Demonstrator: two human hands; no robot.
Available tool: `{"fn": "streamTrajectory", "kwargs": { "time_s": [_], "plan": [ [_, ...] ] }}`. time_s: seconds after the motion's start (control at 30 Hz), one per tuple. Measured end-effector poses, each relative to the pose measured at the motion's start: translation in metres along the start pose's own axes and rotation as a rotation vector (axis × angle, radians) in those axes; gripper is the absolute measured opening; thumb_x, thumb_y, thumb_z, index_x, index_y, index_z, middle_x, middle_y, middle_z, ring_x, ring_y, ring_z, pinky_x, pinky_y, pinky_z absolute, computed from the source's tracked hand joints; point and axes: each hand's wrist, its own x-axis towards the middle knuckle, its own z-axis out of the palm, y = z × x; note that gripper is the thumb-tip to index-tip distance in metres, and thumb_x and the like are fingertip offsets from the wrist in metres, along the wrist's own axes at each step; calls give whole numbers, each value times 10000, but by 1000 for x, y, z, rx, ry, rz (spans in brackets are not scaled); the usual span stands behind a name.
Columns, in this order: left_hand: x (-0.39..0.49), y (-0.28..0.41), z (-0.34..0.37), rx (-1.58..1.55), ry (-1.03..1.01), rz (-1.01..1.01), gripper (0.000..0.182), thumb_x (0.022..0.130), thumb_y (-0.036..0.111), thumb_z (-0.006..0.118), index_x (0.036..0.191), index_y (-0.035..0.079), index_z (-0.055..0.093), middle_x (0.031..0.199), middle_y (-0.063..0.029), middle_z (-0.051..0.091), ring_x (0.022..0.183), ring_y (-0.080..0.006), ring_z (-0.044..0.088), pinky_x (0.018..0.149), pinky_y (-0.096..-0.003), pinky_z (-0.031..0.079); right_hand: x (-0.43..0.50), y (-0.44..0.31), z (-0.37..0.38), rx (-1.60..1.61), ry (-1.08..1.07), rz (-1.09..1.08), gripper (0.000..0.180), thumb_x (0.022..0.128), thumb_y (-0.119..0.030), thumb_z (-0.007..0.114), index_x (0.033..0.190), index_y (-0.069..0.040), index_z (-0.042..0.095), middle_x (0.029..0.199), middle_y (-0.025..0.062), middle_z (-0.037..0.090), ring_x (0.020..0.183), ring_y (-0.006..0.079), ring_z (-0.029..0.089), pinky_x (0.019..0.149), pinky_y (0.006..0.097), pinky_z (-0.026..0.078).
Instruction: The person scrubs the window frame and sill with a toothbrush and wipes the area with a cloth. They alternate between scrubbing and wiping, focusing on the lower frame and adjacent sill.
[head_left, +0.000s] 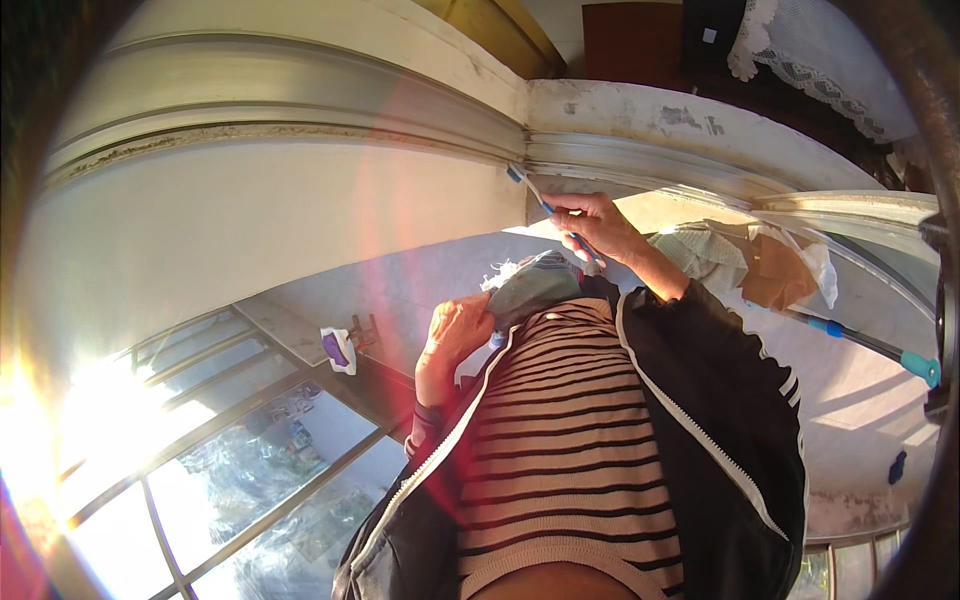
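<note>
My right hand (600, 229) grips a blue and white toothbrush (550, 206) by its handle. The brush's blue bristles lie at the corner where a metal door or window track (585, 154) meets the pale wall (450, 195). Lower and to the left, my left hand (459, 328) is closed on a grey-green cloth (541, 283), which hangs close to my body. Its fingertips are partly hidden.
A pole with teal and blue fittings (870, 341) reaches in from the right, beside a brown cloth or paper (778, 271) and a pale knitted cloth (701, 255). A purple and white packet (339, 350) lies left. Glazed metal frames (285, 499) stand lower left, under strong glare.
</note>
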Motion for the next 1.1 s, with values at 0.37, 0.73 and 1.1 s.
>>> {"fn": "streamTrajectory", "kwargs": {
  "time_s": [0.37, 0.73, 1.1],
  "plan": [
    [7, -1, 6, 50, 14, 47, 125, 765, 113, 492, 818, 35, 574, 736, -201, 578, 683, -414, 559, 594, -467, 444, -16, -42, 30, 135, -195, -160, 371, 921, -53, 559, 1280, 27, 512, 762, 57, 548, 539, 93, 491, 446, 232, 402],
    [4, 16, -3, -134, 234, 34, 220, 777, 74, 497, 996, 62, 512, 696, -179, 593, 654, -387, 586, 606, -466, 458, -91, -6, -107, -1748, 382, -289, 188, 845, -88, 502, 1002, -43, 594, 947, 106, 567, 847, 310, 600, 689, 405, 491],
    [-14, 16, -2, -753, 443, -313, 299, 971, 252, 431, 1053, -7, 554, 868, -137, 625, 796, -267, 600, 726, -347, 458, -66, -9, -6, -1397, -302, -242, 266, 848, -263, 622, 996, -43, 646, 960, 154, 631, 790, 368, 603, 706, 437, 482]
  ]
}}
